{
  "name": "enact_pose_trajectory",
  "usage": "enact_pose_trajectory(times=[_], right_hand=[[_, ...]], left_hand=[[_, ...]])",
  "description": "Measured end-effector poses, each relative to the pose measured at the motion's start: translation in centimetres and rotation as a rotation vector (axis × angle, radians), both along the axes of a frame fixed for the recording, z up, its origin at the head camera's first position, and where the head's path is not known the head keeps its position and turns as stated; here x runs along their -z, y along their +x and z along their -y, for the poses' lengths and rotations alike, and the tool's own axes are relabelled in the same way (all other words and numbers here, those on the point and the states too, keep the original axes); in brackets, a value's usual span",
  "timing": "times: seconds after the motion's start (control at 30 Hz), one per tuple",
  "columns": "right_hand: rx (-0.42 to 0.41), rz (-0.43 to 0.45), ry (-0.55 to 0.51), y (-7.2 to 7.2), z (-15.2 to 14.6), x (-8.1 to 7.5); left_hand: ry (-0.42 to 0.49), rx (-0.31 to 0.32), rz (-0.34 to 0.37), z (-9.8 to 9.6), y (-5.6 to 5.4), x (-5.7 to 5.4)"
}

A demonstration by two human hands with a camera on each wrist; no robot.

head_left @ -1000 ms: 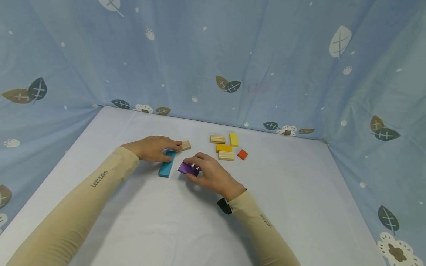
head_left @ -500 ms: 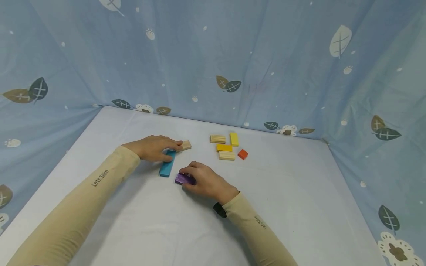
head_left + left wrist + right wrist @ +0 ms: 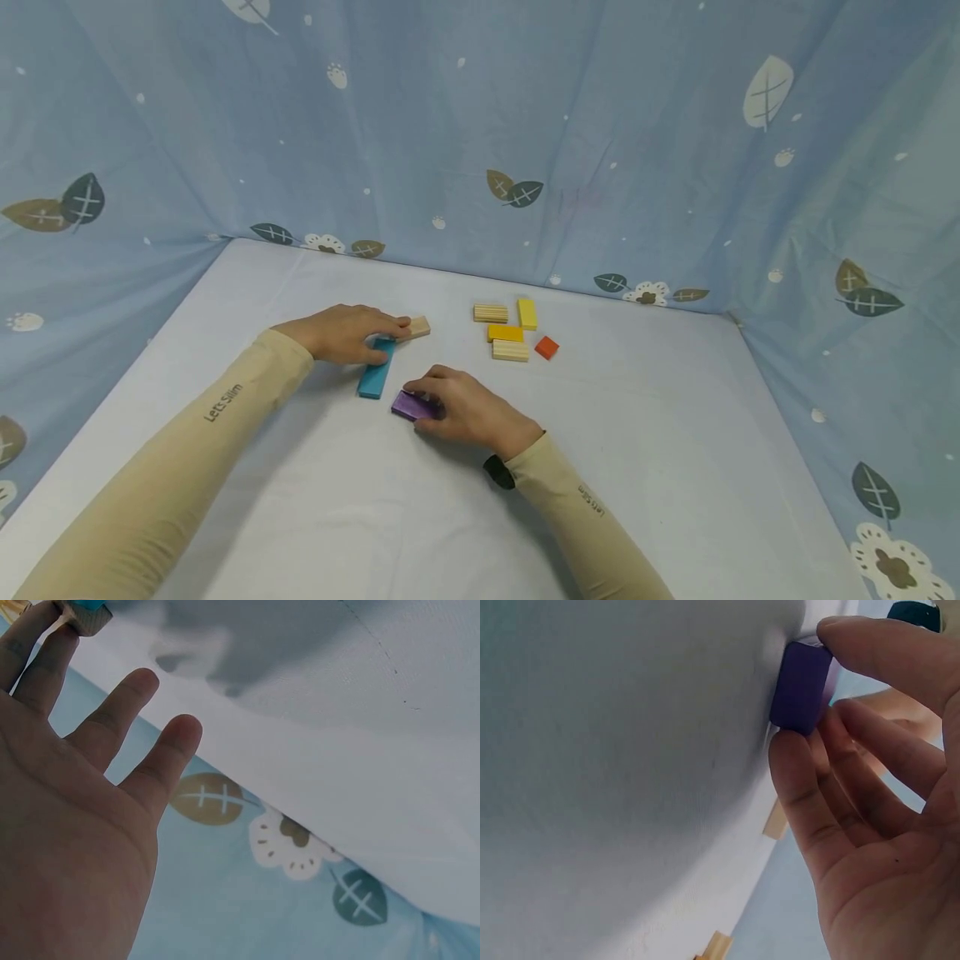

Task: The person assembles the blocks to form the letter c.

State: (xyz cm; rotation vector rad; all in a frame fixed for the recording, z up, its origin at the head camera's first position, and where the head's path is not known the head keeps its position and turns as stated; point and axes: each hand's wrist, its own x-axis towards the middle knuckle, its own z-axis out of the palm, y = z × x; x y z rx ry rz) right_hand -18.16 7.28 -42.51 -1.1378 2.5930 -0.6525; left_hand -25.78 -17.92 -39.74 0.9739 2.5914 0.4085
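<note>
My left hand [image 3: 341,333] lies over the left part of the group, its index fingertip at a plain wooden block [image 3: 418,327] and its thumb on a blue block [image 3: 377,371]. In the left wrist view, the fingers of the left hand [image 3: 82,817] are fairly straight; two fingertips touch the wooden block's end [image 3: 88,621]. My right hand [image 3: 468,410] pinches a purple block [image 3: 411,406] between thumb and fingers, low at the white surface, just right of and nearer than the blue block. The right wrist view shows that purple block's end [image 3: 800,688] between thumb and fingertips.
Behind the right hand lie two plain wooden blocks, one far [image 3: 491,313] and one near [image 3: 510,351], an orange-yellow block [image 3: 506,333], a yellow block [image 3: 527,315] and a red-orange block [image 3: 547,347]. A blue patterned curtain [image 3: 420,125] borders the white table [image 3: 675,433].
My right hand has brought the purple block down and slightly toward me and to the left, then shifted it only slightly. The left hand and the other blocks have stayed in place.
</note>
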Motion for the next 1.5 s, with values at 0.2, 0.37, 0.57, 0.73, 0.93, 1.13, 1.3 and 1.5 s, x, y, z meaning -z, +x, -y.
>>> enact_pose_trajectory(times=[0.2, 0.37, 0.57, 0.73, 0.93, 1.13, 1.3, 1.5], right_hand=[[-0.018, -0.006, -0.013, 0.3, 0.5, 0.1], [-0.025, -0.003, -0.016, 0.4, 0.9, 0.2], [-0.038, -0.005, -0.027, 0.7, 1.5, 0.1], [-0.044, -0.022, -0.025, 0.8, 1.9, 0.2], [-0.032, -0.035, -0.004, 1.1, 2.3, 0.2], [-0.026, -0.056, -0.006, 1.2, 2.5, 0.2], [-0.02, -0.054, -0.013, 1.4, 2.6, 0.1], [-0.017, -0.064, -0.019, 1.4, 2.7, 0.3]], left_hand=[[-0.003, -0.012, -0.004, 0.0, 0.2, 0.0], [-0.009, -0.007, -0.011, -0.1, 0.4, 0.0], [-0.011, 0.011, -0.028, 0.0, 0.3, 0.0], [-0.019, 0.021, -0.033, 0.0, 0.4, 0.1], [-0.029, 0.032, -0.037, -0.1, 0.5, -0.1], [-0.038, 0.031, -0.044, 0.0, 0.6, -0.5], [-0.05, 0.033, -0.048, 0.1, 0.5, -0.5], [-0.051, 0.032, -0.05, 0.1, 0.4, -0.3]])
